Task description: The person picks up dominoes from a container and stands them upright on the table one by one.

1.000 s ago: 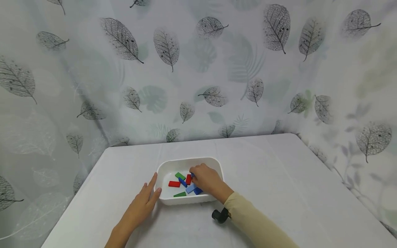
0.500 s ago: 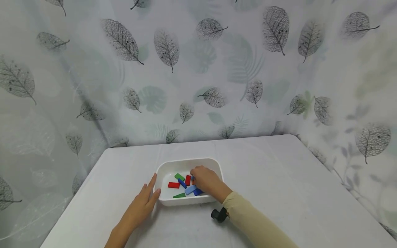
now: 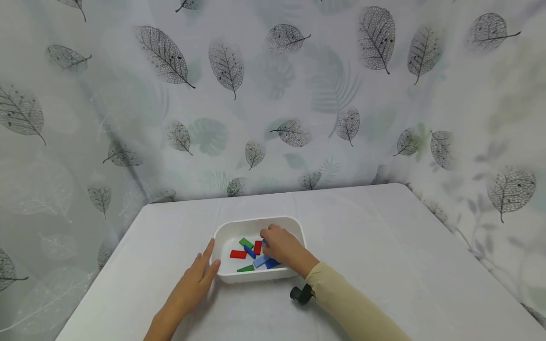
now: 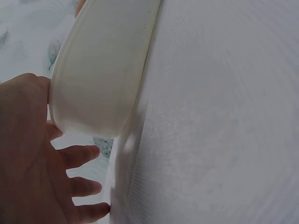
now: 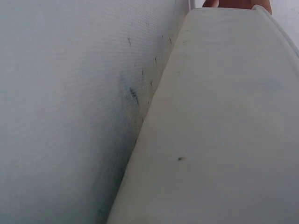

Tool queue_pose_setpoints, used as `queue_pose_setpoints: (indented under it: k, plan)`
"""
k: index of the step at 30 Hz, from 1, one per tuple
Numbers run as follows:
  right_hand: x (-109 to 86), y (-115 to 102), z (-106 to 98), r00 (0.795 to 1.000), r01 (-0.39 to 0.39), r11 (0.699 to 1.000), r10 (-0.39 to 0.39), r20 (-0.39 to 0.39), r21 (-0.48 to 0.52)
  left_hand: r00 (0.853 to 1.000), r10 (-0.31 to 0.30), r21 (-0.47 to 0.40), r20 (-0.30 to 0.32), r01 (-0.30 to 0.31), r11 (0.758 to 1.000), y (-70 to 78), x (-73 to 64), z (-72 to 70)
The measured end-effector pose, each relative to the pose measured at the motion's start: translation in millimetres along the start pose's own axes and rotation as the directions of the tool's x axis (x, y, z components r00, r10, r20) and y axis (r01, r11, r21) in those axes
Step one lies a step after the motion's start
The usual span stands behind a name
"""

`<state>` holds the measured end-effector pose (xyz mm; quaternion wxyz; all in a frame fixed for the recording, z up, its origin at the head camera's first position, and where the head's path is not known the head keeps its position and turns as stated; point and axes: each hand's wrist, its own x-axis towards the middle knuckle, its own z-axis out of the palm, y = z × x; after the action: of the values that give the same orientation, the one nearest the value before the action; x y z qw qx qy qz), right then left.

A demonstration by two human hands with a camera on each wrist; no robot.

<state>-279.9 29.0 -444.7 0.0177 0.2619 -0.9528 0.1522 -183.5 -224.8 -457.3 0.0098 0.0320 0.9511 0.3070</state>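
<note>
A white tray (image 3: 239,278) stands on the table, holding several small flat blocks. My left hand (image 3: 194,282) rests against its left end with fingers spread and fairly straight. In the left wrist view, that left hand (image 4: 35,154) touches the outer wall of the tray (image 4: 98,74). My right hand (image 3: 283,245) reaches over the near rim into the right half, fingers bent down. At its fingertips a bit of a blue block (image 3: 264,242) shows, mostly hidden by the hand. Left of it lie a red block (image 3: 258,247) and a light blue block (image 3: 261,261).
Also in the tray lie another red block (image 3: 238,254), a dark blue block (image 3: 249,251), green blocks (image 3: 246,243) and a second dark blue block (image 3: 272,264). A black device (image 3: 301,295) sits at the right wrist. Leaf-patterned curtains (image 3: 273,94) surround the white table (image 3: 362,227).
The right hand stays over the same part of the tray, its fingers shifting slightly; an orange bit seen beneath them half a second ago is now hidden. The left hand keeps its place.
</note>
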Motion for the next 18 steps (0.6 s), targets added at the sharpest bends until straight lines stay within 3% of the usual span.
queue_pose_setpoints:
  k: [18]
  plan:
    - [-2.5,-1.9,-1.3,0.998,0.017,0.999,-0.019,-0.060,-0.032,1.000,0.011,-0.006,-0.017,-0.012,1.000,-0.6,-0.6,1.8]
